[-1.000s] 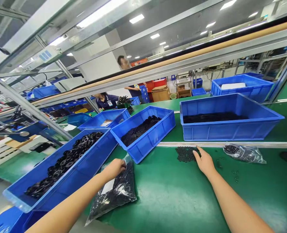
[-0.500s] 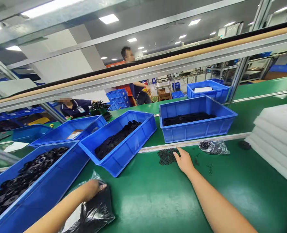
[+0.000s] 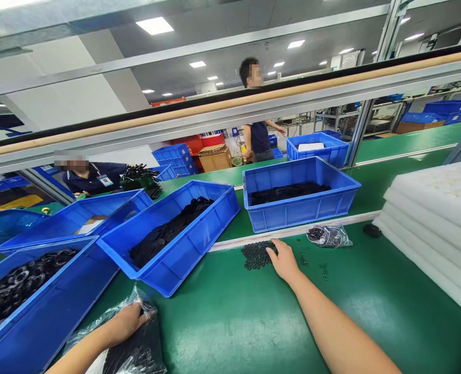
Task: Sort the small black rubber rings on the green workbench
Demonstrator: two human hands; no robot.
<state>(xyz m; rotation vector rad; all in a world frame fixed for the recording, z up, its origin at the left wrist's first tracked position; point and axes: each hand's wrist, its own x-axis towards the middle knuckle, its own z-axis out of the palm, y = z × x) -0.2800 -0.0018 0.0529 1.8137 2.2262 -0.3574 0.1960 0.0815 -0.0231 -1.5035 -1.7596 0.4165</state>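
Note:
My left hand (image 3: 126, 323) is at the mouth of a clear plastic bag (image 3: 139, 358) holding flat black parts, at the lower left. Its fingers curl on the plastic and their tips are partly hidden. Farther off, my right hand (image 3: 284, 261) rests at the right edge of a patch of small black rings (image 3: 256, 255) spread on the green table (image 3: 215, 322). Thumb and forefinger are apart there, the forefinger reaching along the patch. Right of that hand, a few loose small rings (image 3: 324, 271) lie near a small clear bag of black rings (image 3: 329, 236).
Blue bins of black parts stand along the left (image 3: 47, 317), centre-left (image 3: 189, 265) and back (image 3: 302, 215). White foam sheets (image 3: 429, 223) are stacked at right, beside a black disc (image 3: 371, 230). A rail (image 3: 230, 111) crosses above. Two people are beyond the table.
My left hand has shifted on the bag, its thumb now showing differently. My right hand stays by the rings. The view has turned slightly right, and a person in the background has moved right.

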